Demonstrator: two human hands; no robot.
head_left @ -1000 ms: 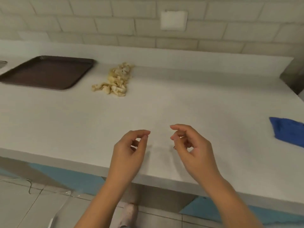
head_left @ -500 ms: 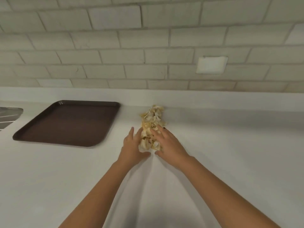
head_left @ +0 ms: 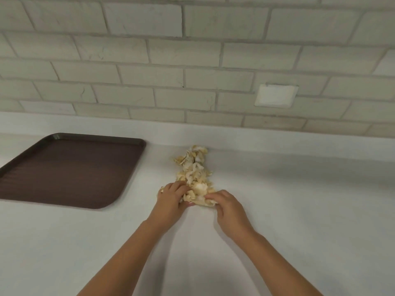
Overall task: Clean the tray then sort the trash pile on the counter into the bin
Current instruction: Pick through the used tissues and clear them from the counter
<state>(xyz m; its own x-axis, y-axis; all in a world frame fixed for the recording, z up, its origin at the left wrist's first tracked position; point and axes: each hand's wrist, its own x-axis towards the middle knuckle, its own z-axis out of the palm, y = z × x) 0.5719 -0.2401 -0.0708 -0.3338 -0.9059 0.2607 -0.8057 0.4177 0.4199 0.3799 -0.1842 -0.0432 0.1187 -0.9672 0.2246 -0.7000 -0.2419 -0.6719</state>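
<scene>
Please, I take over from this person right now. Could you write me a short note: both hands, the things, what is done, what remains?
Left hand: fingers curled into the near left end of the trash pile, a heap of pale yellow flaky scraps.
Right hand: fingers curled on its near right end.
The pile lies on the white counter, right of the dark brown rectangular tray, apart from it.
Done: the tray looks bare, so probably cleaned.
To do: lift the scraps, sort them into the bin, which is not in view.

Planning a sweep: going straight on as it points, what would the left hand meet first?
Probably just the pale yellow pile of crinkled scraps, whose near end the left hand grips now.
</scene>
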